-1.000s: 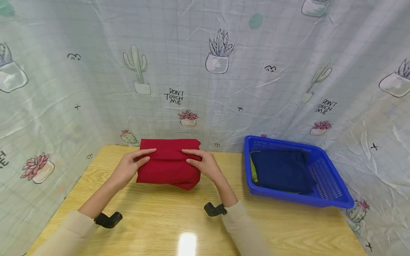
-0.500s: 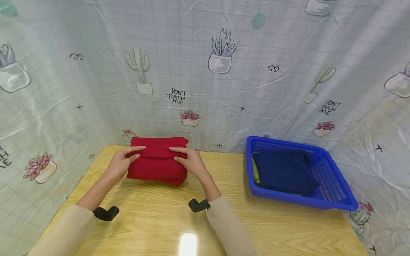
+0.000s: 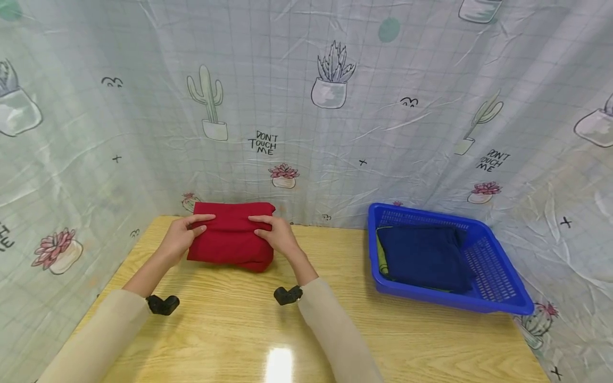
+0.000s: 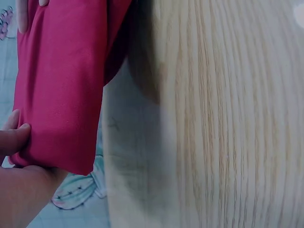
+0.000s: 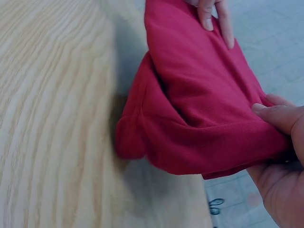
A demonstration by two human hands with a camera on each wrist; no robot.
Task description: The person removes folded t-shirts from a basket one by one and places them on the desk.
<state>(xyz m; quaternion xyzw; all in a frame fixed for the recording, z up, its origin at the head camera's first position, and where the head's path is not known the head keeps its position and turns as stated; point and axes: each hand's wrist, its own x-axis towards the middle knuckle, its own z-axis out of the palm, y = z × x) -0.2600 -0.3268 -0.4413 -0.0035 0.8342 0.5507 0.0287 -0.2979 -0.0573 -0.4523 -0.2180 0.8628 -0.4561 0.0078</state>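
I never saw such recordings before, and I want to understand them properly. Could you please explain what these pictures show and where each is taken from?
There is no machine here: a person's left hand and right hand grip a folded red cloth by its two ends, at the far side of a wooden table. The wide view comes from a head-worn camera. The two close views come from wrist cameras, probably the black pieces. On the table, to the right, a blue basket holds folded dark blue cloth, with something yellow-green beneath.
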